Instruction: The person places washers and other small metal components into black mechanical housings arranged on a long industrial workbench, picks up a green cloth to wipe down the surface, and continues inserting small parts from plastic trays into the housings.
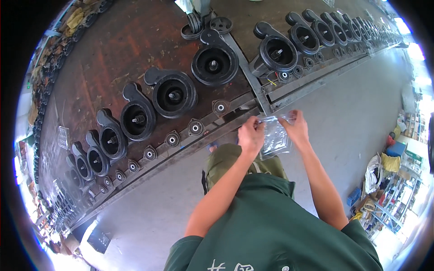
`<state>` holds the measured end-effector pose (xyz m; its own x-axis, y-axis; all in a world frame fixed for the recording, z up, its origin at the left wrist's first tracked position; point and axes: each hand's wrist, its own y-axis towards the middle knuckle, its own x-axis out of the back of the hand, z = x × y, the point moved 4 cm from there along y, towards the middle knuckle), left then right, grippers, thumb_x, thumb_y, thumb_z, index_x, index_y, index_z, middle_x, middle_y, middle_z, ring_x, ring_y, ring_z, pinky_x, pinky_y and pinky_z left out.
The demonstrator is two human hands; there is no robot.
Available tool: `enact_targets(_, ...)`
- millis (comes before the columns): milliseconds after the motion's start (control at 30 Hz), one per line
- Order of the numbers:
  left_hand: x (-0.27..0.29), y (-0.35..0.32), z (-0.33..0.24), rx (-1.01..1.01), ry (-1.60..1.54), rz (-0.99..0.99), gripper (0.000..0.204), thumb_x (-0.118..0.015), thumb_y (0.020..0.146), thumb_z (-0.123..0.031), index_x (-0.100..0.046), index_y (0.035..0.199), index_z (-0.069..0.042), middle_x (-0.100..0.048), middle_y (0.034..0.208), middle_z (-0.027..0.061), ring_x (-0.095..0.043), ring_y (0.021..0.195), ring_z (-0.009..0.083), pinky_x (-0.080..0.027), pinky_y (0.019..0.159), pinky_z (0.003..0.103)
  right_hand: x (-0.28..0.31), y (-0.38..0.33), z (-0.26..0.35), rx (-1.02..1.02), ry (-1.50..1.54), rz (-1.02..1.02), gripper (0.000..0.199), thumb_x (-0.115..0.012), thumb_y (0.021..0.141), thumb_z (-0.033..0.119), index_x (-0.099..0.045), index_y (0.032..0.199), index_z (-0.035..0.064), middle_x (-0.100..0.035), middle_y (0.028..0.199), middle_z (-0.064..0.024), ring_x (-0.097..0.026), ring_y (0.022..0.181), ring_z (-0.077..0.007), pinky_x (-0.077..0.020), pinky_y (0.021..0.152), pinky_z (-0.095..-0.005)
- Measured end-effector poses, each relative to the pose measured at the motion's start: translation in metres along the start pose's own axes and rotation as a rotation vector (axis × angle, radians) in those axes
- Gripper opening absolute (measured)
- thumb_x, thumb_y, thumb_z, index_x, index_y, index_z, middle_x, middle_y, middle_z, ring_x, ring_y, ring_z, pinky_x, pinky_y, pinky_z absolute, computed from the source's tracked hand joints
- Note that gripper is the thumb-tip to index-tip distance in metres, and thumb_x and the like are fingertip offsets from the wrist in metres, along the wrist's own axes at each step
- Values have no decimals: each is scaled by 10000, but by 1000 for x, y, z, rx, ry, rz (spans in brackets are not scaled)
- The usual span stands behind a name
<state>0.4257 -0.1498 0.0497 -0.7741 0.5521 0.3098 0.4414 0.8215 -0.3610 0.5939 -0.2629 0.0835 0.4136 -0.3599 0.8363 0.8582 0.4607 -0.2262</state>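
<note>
Between my hands hangs a clear plastic bag [274, 137], in front of my body and just off the bench edge. My left hand [251, 135] pinches its upper left corner. The upper right corner is gripped by my right hand [296, 126], thumb against the plastic. Small shiny shapes show through the bag, too blurred to name. Nearest on the bench are a round black motor housing [214, 65] with a threaded shaft in its middle and a flange with a bearing [221, 107] close to the edge.
Rows of similar black housings [174, 95] and bearing flanges [172, 138] run along the bench [113, 49] to both sides. A metal frame bar [247, 72] divides the bench. Pulleys [221, 25] lie at the back. Shelves [398, 198] with goods and a blue crate [354, 197] stand at the right.
</note>
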Motion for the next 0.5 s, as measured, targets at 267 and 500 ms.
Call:
enact_targets(267,-90,58,-56,-19,92,97,227,-788,829,-223,-743,985,-64,-705,759,154,-702,695,314,-544,672,409,55,82,23,671,-315,-1,217,-781,789,293,-747,932,134,-693,973,-84,-604,1109,-298,-438,914,-463)
enact_targets(500,-164,113,-68,50,94,-373,311,-807,827,-217,-695,1043,-23,-735,823,163,-720,764,359,-548,740,445,37,221,9,762,-313,194,135,-675,893,247,-753,912,138,-700,934,-77,-636,1008,-302,-459,878,-454)
